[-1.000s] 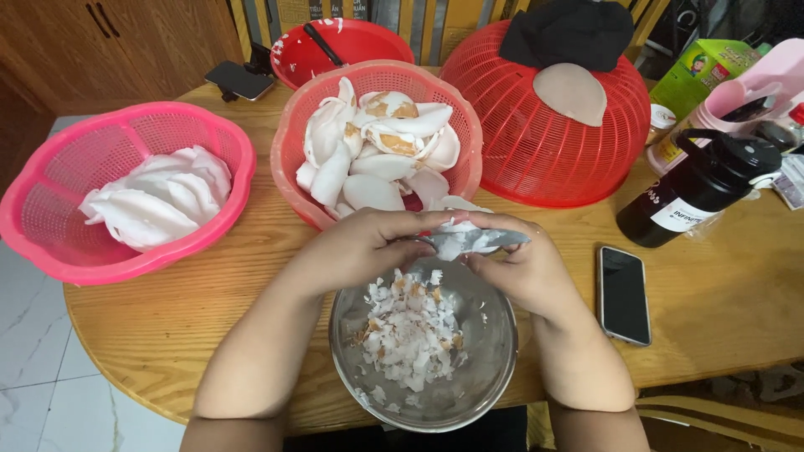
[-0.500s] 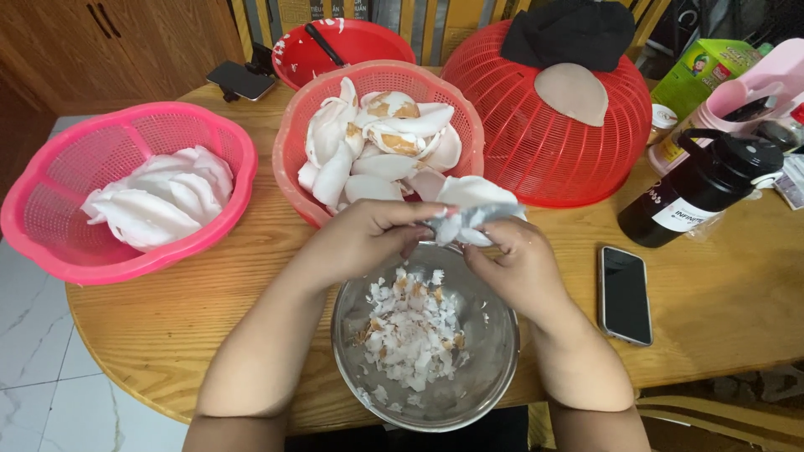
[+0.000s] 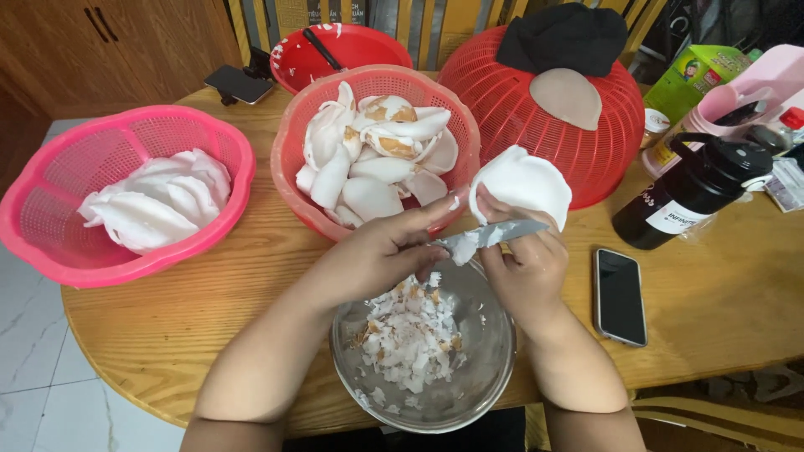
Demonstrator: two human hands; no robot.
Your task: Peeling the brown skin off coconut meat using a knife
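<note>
Since the earlier frame, the white coconut piece (image 3: 521,182) has risen to 12 o'clock of the right hand (image 3: 526,272), whose fingers grip it. Left hand (image 3: 377,255) fingers close on the knife (image 3: 486,237), blade pointing to 3 o'clock, above the steel bowl (image 3: 490,368) of shavings on the table (image 3: 209,310).

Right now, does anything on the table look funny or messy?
Nothing is spilled: the white scraps sit inside the metal bowl. One odd thing is the red basket lying upside down like a dome, with a black cloth on top. The phone lies near the table edge.
</note>
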